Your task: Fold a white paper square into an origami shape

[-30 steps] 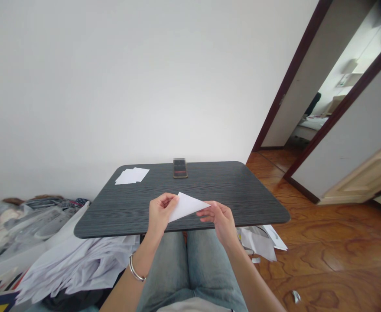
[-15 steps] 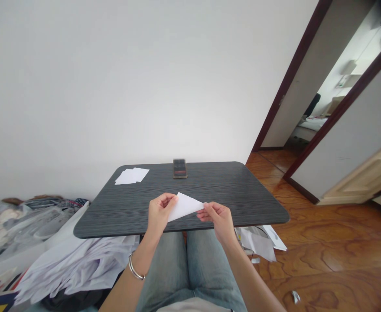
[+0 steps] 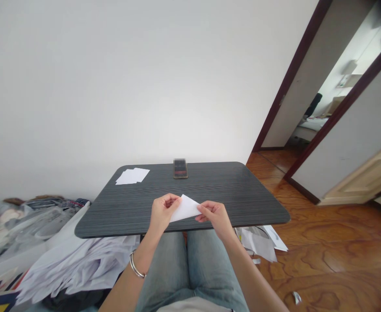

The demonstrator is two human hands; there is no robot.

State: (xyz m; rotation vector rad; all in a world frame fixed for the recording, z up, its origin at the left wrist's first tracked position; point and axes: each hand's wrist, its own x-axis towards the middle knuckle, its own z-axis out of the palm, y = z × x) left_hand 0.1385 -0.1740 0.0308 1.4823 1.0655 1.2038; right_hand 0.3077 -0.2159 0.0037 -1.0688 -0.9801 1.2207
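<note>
A folded white paper, roughly triangular, is held above the front part of the dark table. My left hand pinches its left side between thumb and fingers. At the pointed right end, my right hand is closed on the same paper, thumb on top and fingers beneath. Part of each edge is hidden by my fingers. Several loose white sheets lie overlapping at the table's back left. A small dark phone-like object stands at the back middle.
Left of the table are crumpled white cloth or paper and a heap of clothes and bags. White papers show below the table's right front edge. A scrap lies on the wooden floor. A doorway stands at right.
My left hand has shifted slightly right and my right hand slightly left along the paper. The hands are closer together, and less of the paper's pointed end shows.
</note>
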